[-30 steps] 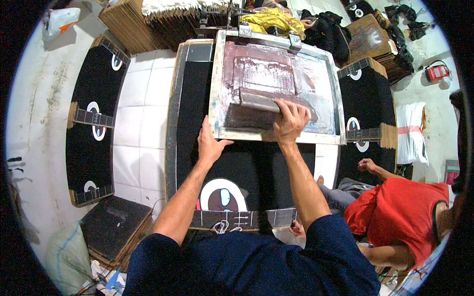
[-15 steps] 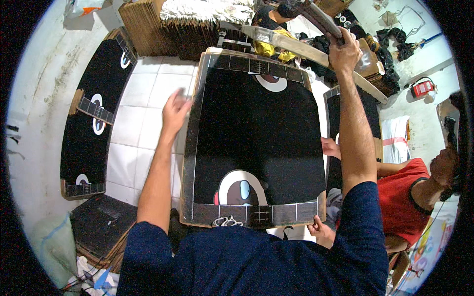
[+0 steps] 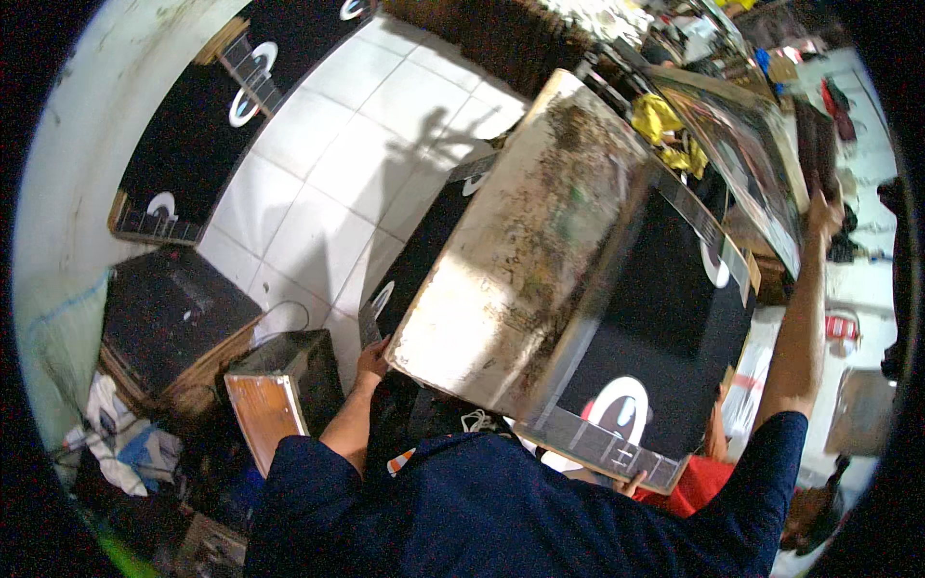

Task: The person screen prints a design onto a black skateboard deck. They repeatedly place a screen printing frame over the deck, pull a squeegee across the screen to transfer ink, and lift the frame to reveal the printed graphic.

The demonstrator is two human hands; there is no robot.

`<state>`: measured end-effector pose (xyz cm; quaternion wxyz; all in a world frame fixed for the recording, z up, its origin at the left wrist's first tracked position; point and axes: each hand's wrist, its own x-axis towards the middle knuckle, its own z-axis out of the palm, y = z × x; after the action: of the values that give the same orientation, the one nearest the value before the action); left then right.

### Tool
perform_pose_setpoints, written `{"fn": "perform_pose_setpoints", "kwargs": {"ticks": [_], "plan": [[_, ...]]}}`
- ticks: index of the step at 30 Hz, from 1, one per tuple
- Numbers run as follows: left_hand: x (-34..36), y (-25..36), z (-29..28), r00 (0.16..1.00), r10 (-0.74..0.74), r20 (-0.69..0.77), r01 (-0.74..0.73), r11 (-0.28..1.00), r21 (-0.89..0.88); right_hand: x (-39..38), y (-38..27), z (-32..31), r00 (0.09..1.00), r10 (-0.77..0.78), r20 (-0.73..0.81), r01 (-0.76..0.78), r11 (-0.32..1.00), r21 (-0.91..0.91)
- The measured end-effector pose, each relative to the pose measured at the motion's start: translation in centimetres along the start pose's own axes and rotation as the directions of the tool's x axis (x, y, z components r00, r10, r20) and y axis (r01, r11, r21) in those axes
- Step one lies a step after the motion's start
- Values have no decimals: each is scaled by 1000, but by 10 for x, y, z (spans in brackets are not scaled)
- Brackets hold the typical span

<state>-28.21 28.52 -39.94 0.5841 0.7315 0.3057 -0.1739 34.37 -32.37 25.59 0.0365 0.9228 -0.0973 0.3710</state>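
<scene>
A worn, stained pale board (image 3: 520,241) lies in front of me. At its near left corner is my left hand (image 3: 372,363), fingers closed on the edge. Over the board's right side, a board covered in black cloth (image 3: 646,289) with white eye-like prints sits aslant. A co-worker's hand (image 3: 631,484) grips this black board's near edge. My right arm reaches far right, where my right hand (image 3: 824,217) is wrapped round a dark, bar-like squeegee (image 3: 817,144). Beside it, a wood-edged screen frame (image 3: 737,144) leans at a slant.
More black printed boards (image 3: 188,159) stand along the left wall. A stack of dark boards (image 3: 178,313) and a wooden-faced box (image 3: 265,414) are at the near left. White floor tiles (image 3: 332,144) show between. Stacked brown sheets (image 3: 462,43) stand at the back.
My view has turned. The black board has shifted right, uncovering the stained board. My left hand, blurred in the air before, has come to the near left corner. My right hand still holds the squeegee.
</scene>
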Motion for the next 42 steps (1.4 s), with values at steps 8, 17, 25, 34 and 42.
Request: {"fn": "perform_pose_setpoints", "kwargs": {"ticks": [8, 17, 25, 34, 42], "plan": [[-12, 45, 0, 978, 94, -186, 8, 875, 485, 49, 60, 28, 995, 80, 62, -90, 980, 178], [-39, 42, -42, 941, 107, -322, 54, 891, 452, 59, 79, 28, 999, -14, 45, 1, 961, 278], [2, 197, -119, 791, 327, -518, -176, 931, 318, 55, 60, 26, 998, -62, 26, 53, 966, 253], [20, 442, -100, 298, 813, -500, -687, 546, 479, 50, 16, 17, 997, -14, 78, 8, 997, 75], [-106, 525, -104, 180, 843, -507, -611, 500, 614, 29, -47, -9, 998, 45, 35, -50, 986, 161]]}}
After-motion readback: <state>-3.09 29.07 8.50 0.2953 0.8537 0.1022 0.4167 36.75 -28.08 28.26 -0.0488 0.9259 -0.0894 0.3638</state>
